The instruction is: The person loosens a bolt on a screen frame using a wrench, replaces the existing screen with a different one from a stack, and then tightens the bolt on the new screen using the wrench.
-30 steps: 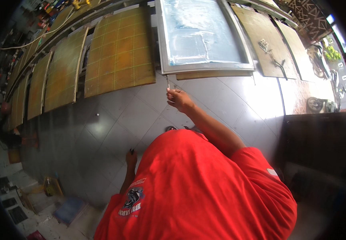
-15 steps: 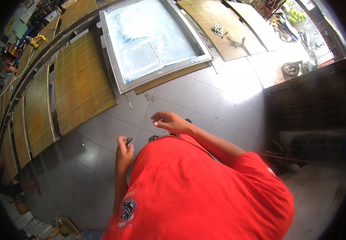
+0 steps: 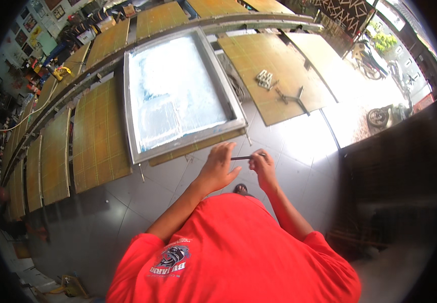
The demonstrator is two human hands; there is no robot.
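Note:
My right hand (image 3: 263, 170) is closed on one end of a thin dark rod (image 3: 240, 158), perhaps a pen; its exact kind is too small to tell. The rod's other end reaches my left hand (image 3: 218, 167), which has its thumb spread away from its fingers. Whether the left fingers touch the rod is hard to see. Both hands are raised in front of my red shirt, just short of a large metal-framed screen (image 3: 238, 122) with a white and blue smeared surface. That screen lies tilted on a yellowish board (image 3: 198, 147).
More grid-marked yellow boards (image 3: 99, 132) line a long curved rail on the left. Right of the screen, another board (image 3: 259, 55) carries a metal bracket (image 3: 264, 79) and a dark forked tool (image 3: 295, 98). A dark slatted panel (image 3: 395, 151) stands at right, with motorbikes (image 3: 378, 117) beyond.
The dark rod was by my left hand and is now in my right. Both hands have come together and moved forward. My view has shifted, so the screen appears lower.

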